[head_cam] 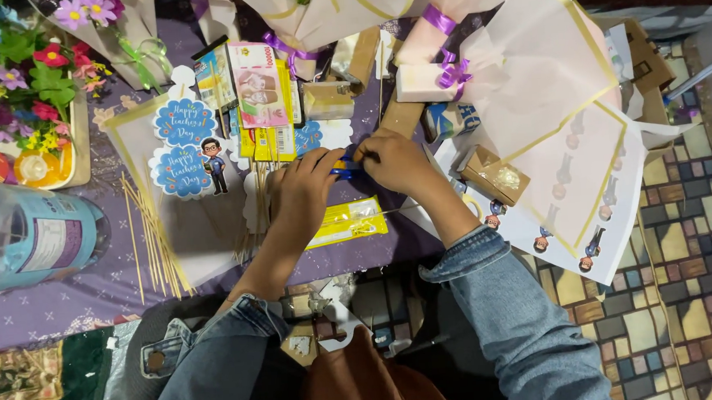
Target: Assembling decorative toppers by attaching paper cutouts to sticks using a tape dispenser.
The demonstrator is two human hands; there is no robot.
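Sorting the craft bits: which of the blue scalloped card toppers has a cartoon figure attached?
The lower blue topper, beside the bamboo skewers; the figure stands at its right edge. The upper topper has none.

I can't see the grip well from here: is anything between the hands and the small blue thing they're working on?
Nothing visible. The left hand and right hand already meet on the small blue thing, fingers touching it from both sides. The yellow packet lies nearer the person, apart from it.

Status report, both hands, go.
Left hand and right hand together pinching small blue object. Yellow plastic packet just below. Thin wooden skewers lie left.
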